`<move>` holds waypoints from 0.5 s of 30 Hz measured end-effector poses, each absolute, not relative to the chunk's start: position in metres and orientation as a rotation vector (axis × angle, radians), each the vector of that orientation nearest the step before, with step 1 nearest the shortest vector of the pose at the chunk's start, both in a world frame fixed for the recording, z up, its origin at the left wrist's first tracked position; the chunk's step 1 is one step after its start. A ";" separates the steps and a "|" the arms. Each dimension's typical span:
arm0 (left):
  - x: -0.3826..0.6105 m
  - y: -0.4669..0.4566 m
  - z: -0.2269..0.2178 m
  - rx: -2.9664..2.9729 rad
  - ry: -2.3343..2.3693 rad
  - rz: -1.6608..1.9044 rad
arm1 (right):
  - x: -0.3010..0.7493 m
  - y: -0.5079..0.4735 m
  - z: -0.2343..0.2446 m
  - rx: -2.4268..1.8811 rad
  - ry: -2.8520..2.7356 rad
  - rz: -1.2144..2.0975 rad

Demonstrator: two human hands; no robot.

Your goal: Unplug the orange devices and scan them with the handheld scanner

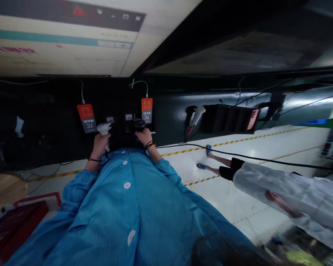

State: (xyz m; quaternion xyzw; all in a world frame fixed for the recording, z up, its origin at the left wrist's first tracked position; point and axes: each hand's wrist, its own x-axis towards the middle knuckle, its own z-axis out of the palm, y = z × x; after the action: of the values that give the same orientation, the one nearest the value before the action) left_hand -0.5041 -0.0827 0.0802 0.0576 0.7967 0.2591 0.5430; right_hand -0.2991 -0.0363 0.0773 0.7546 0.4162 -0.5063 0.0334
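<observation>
My left hand is closed around the handle of a white barcode scanner, whose head points away from me over the dark bench. A black barcode scanner is in the closed grip of my right hand. Between and just beyond the scanners, two small printed labels show on dark items whose outlines blend into the bench. An orange-and-grey device with a white cable lies beyond my left hand. A similar orange-and-grey device, also cabled, is beyond my right hand.
A large monitor stands at the back left. Rightward on the bench are another white scanner and a black slotted rack. A black cable crosses the right side. A person in a white coat stands right; a stool stands left.
</observation>
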 end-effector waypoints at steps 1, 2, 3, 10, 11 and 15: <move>-0.502 -0.083 0.080 0.132 1.895 0.618 | -0.299 -0.036 0.077 2.319 1.283 -1.569; -0.501 -0.084 0.080 0.127 1.899 0.621 | -0.299 -0.035 0.076 2.316 1.286 -1.579; -0.500 -0.085 0.081 0.123 1.902 0.624 | -0.300 -0.034 0.075 2.314 1.288 -1.587; -0.498 -0.087 0.083 0.101 1.909 0.643 | -0.305 -0.031 0.074 2.336 1.269 -1.602; -0.498 -0.087 0.084 0.100 1.906 0.642 | -0.305 -0.031 0.074 2.340 1.263 -1.604; -0.495 -0.085 0.086 0.092 1.900 0.637 | -0.304 -0.030 0.075 2.350 1.248 -1.625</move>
State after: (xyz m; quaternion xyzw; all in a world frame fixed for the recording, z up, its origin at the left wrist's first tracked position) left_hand -0.4952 -0.0853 0.0864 0.0385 0.7984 0.2677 0.5380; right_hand -0.3037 -0.0302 0.0747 0.7536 0.4003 -0.5212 0.0116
